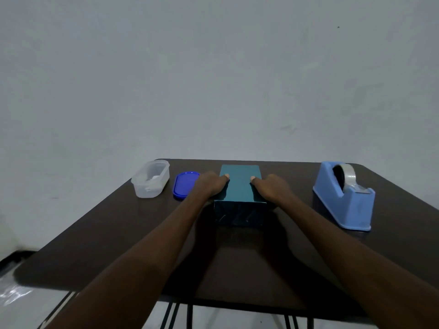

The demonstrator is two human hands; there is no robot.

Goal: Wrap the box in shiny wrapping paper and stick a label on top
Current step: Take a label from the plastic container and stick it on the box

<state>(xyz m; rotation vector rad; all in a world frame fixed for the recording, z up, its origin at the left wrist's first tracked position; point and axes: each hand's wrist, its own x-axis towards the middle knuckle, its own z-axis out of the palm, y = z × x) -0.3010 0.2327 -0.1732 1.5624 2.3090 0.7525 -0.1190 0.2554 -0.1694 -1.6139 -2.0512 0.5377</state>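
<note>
Your left hand [210, 185] and right hand [273, 187] clasp the wrapped teal box [240, 188] from either side, thumbs on top, steadying it; no label shows yet.

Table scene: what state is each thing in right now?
Box: wrapped in shiny teal paper, no label on top.
Left hand: holds the box's left side.
Right hand: holds its right side.
Clear tub: open, lid off.
Blue lid: flat on table.
Tape dispenser: roll loaded.

1 head view, facing forward-down; table [95, 245] seemingly near.
</note>
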